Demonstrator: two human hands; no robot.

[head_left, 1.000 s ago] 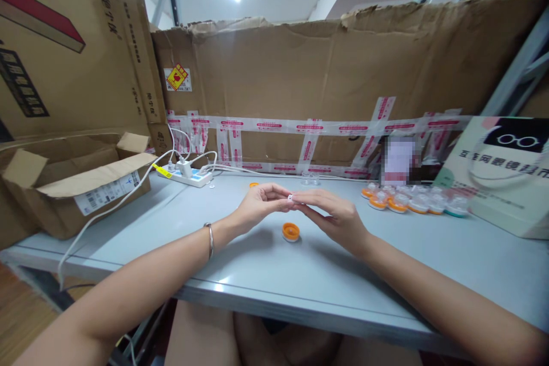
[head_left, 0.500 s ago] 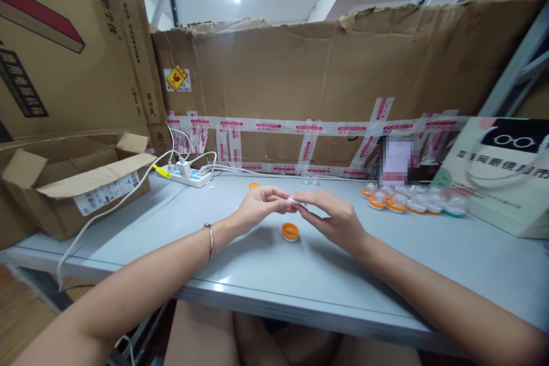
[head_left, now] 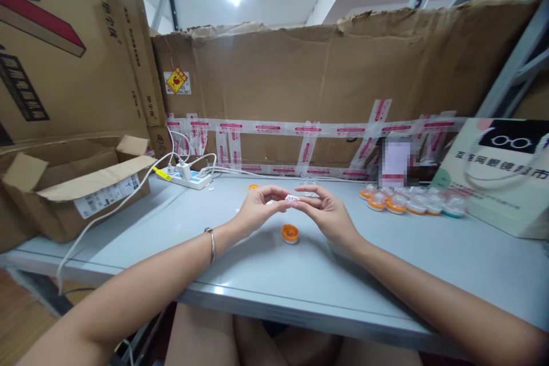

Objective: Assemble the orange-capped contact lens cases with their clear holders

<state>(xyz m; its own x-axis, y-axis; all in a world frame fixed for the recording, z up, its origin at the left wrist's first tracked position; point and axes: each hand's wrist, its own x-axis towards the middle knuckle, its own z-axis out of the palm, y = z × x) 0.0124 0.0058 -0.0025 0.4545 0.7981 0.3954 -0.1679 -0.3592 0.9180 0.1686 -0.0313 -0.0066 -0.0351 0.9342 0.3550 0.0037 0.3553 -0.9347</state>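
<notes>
Right hand [head_left: 328, 210] has shifted its grip since half a second ago: the fingers, then stretched close together, now stand apart, with the uppermost raised. More of the small white piece [head_left: 292, 198] shows as a result. Left hand [head_left: 261, 205] holds nearly the same spot.

Left: thumb and fingertips pinched together on the piece's left side, the hand otherwise loosely curved. Right: thumb and one finger close on the other side, upper finger lifted clear, leaving a gap. The piece sits between the two sets of fingertips, above the table [head_left: 257, 271] (its finer shape is too small to read).

Directly below, nearer the person, an orange cup [head_left: 290, 233] rests on the tabletop with its open side up and a white base beneath. It touches neither hand. A second orange part [head_left: 253, 187] lies farther back, partly behind the left hand. Metal bracelet [head_left: 210, 245] on the left wrist.

Toward the right, clear-topped pieces [head_left: 394, 204] with orange and teal bases stand crowded together, beside a pale paper bag [head_left: 493, 206]. Far left: an open carton [head_left: 100, 174] and, next to it, a white power strip [head_left: 199, 182] with cables plugged in.
</notes>
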